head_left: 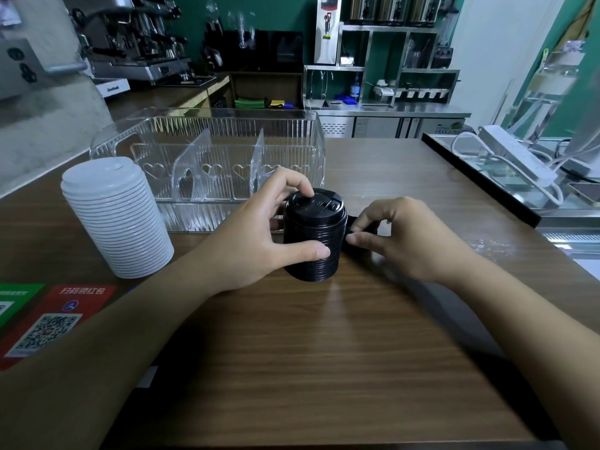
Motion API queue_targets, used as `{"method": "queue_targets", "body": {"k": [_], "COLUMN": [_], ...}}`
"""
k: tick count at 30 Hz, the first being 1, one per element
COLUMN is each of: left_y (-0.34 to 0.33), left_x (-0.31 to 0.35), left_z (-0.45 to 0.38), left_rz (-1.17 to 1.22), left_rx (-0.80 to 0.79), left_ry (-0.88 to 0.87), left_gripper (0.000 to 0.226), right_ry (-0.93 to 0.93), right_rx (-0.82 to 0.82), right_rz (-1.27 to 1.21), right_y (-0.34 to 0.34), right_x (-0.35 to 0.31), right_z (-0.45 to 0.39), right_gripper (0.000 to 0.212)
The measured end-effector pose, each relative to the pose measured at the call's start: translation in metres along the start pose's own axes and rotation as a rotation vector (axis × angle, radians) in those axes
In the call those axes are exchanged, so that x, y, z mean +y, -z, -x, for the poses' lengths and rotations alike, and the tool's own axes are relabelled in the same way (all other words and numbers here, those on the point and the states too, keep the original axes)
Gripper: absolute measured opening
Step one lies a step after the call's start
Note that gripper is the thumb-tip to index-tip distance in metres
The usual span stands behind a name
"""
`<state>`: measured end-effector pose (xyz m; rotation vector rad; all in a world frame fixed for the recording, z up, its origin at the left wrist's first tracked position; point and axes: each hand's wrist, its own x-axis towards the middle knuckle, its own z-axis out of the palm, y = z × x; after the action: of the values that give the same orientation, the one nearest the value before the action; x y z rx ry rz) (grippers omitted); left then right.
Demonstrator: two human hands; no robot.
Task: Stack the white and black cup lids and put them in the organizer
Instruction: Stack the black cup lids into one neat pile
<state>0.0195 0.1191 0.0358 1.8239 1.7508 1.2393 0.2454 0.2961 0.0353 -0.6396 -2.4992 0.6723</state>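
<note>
On the wooden counter (324, 336) in front of me stands the black stack (312, 241) of lids, upright, just before the organizer (207, 164). My left hand (263, 235) grips it: the thumb lies curled across the side of the stack about halfway down, and the forefinger bends over the top lid, its tip pressing on the rim. The other fingers go round the far side, where I cannot see them.

My right hand (399, 238) sits just right of the stack. Its thumb and forefinger are drawn together, pinching a black lid (352, 237) that lies low beside the stack and touches or nearly touches it; most of that lid is hidden by the fingers, so I cannot tell how it is tilted. The remaining fingers are curled loosely above.

Well to the left stands the white stack (117, 219), tall and upright on the counter, near the organizer's left end and apart from both hands. The organizer is clear ribbed plastic with heart cut-outs and two upright dividers making three compartments; I see no lids in any of them.

At the near left edge of the counter lie a red QR card (55, 319) and a green card (16, 300). Beyond the counter are an espresso machine (136, 43) at the back left and steel shelving (389, 66) against a green wall.
</note>
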Motion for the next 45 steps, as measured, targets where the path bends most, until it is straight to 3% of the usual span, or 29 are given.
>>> {"method": "queue_targets", "body": {"k": [7,18,22,27,32,40,45], "left_y": [-0.001,-0.003,-0.004,-0.007,-0.009,-0.008,-0.005], "left_x": [0.002,0.005,0.008,0.018,0.022,0.02,0.015], "left_z": [0.001,0.002,0.002,0.005,0.007,0.006,0.003], "left_rz": [-0.022,-0.004,0.023,-0.022,-0.093,-0.133,-0.116], "left_rx": [-0.008,0.029,0.098,0.202,0.204,0.251,0.259], "left_ry": [-0.019,-0.042,-0.073,-0.165,-0.218,-0.259,-0.24], "left_gripper": [0.067,0.073,0.073,0.094,0.098,0.078,0.073], "right_ry": [0.044,0.023,0.04,0.02,0.03,0.006,0.131], "right_rx": [0.205,0.458,0.432,0.264,0.151,0.143,0.322], "right_rz": [0.03,-0.44,-0.765,-1.022,-1.06,-1.022,-0.422], "right_y": [0.011,0.026,0.03,0.022,0.011,0.009,0.013], "right_x": [-0.003,-0.019,-0.024,-0.036,-0.043,-0.046,-0.046], "right_z": [-0.001,0.001,-0.001,0.001,0.003,0.004,0.012], "right_gripper": [0.017,0.014,0.02,0.019,0.018,0.017,0.023]}}
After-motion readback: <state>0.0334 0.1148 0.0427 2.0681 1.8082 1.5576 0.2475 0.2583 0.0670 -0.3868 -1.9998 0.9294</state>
